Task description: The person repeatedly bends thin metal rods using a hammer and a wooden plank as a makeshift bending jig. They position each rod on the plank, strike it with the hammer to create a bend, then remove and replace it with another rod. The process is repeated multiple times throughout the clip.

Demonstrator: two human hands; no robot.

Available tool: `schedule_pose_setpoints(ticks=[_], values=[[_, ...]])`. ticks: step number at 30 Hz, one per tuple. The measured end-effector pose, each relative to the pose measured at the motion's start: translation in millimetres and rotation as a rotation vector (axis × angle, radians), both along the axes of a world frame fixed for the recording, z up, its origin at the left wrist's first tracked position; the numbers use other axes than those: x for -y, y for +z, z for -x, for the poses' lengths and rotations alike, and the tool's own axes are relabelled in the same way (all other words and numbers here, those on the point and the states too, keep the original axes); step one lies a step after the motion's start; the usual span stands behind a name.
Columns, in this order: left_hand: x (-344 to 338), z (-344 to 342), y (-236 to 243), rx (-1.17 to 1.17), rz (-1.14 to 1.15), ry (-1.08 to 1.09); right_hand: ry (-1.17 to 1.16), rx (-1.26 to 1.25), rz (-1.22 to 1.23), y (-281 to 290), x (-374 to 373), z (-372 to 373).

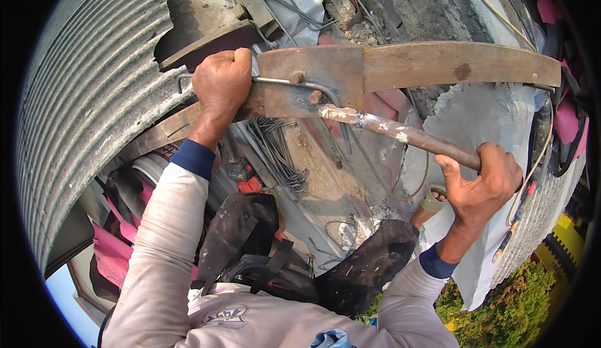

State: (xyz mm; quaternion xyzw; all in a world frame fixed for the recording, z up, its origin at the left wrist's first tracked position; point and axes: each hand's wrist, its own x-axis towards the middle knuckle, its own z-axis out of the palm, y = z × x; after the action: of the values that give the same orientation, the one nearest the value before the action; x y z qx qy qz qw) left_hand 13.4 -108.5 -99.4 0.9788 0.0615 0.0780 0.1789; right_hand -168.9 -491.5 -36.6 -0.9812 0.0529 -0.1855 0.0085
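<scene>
My left hand (220,86) is closed in a fist round a thin steel rod (282,82) with a small hook at its left end. The rod crosses a rusty metal plate (341,66) fixed on a wooden beam (463,63), passes between two short pegs (297,77), and bends downward at the right. My right hand (481,188) wraps round the far end of a rusty pipe (407,134) flecked with white, its thumb sticking out. The pipe's other end lies at the rod's bend, beside the lower peg. Exactly how the pipe meets the rod is hard to make out.
Corrugated roofing (94,91) lies to the left. Below the beam are a bundle of bent rods (275,151) and a red-and-black power tool (245,176). A grey sheet (482,119) is at the right, with loose cables. Wood scraps (213,41) lie beyond the beam.
</scene>
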Motion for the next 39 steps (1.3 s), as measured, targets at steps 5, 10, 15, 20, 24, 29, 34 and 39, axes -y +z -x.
schedule_pose_setpoints(ticks=[5,10,15,20,24,29,34,39], values=[[-1.1,1.3,3.7,-0.029,-0.047,-0.026,-0.166,0.042,-0.026,-22.3,-36.2,39.7],[1.8,3.8,6.3,-0.035,0.018,-0.029,-0.056,-0.006,0.041,4.2,-19.7,30.2],[-1.9,-2.6,8.9,-0.121,0.042,-0.073,0.058,-0.255,-0.021,60.5,6.9,8.8],[-0.8,-4.2,10.0,-0.166,0.061,-0.028,0.019,-0.342,-0.024,59.4,14.1,18.4],[1.3,-4.8,10.8,-0.153,0.039,-0.015,0.015,-0.173,-0.001,37.3,5.7,31.1],[1.1,-5.3,11.3,-0.180,-0.008,-0.020,-0.048,-0.157,0.025,24.3,-2.7,40.8],[-0.3,-6.0,6.6,-0.115,-0.062,-0.022,-0.117,-0.141,-0.054,11.1,-8.6,54.8],[-1.7,-5.3,3.3,-0.100,-0.039,-0.034,-0.188,-0.094,-0.076,-3.9,-50.7,79.5]])
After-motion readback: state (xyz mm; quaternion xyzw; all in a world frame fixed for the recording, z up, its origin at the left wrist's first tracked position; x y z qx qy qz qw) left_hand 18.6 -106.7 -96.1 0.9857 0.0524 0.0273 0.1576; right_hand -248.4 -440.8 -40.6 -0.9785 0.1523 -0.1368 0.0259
